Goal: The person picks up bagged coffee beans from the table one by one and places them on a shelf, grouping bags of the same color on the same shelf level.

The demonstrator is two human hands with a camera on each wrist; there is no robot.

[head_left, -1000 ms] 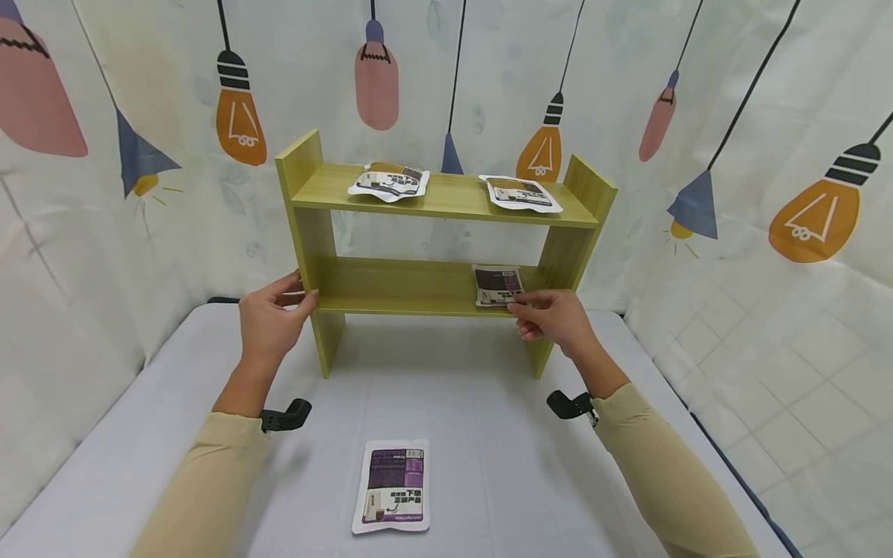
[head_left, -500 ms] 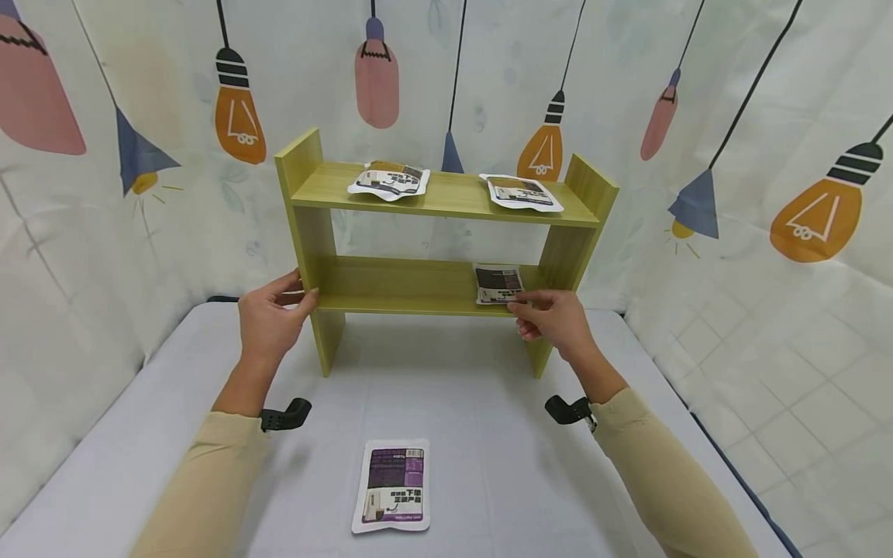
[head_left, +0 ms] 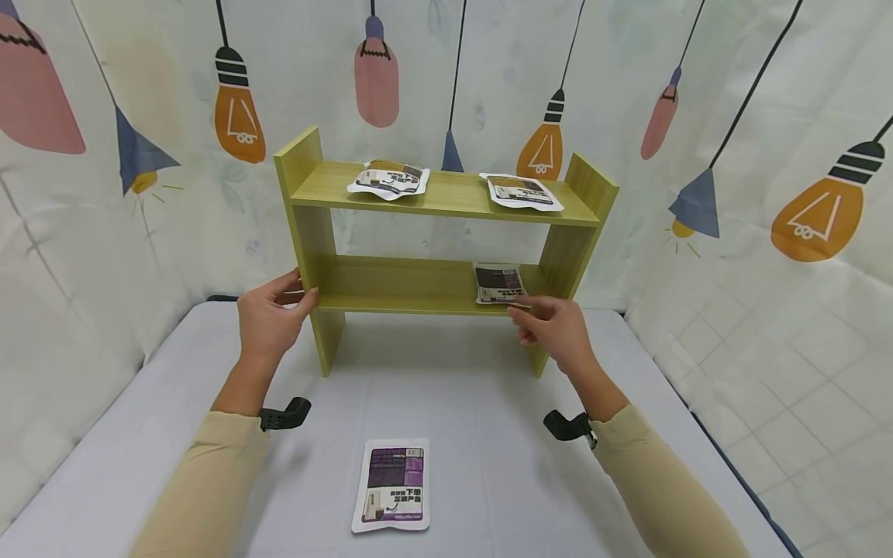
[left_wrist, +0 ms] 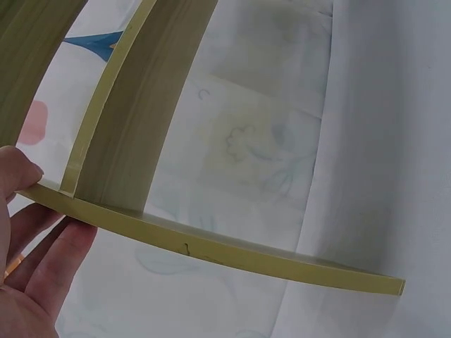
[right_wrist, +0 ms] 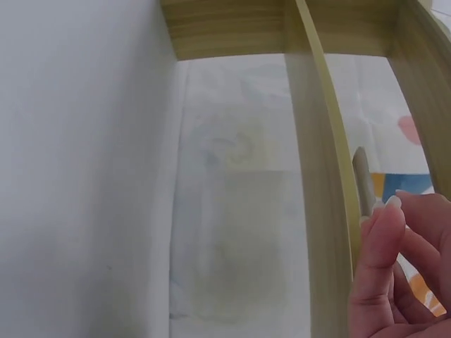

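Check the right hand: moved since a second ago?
Yes, slightly. The right hand has drawn back toward the person and a little down from the lower shelf edge; its fingertips no longer touch the packet there.

Packet (head_left: 392, 485) on table (head_left: 488, 418) before shelf (head_left: 432, 287) bearing three packets (head_left: 498, 284).

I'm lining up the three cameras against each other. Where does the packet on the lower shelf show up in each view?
Head: the lower-shelf packet lies at the shelf's right end, beside the right hand.
Left wrist: not in it.
Right wrist: only a thin grey edge above the fingertips, probably the packet.
Shared landmark: the green shelf rack.
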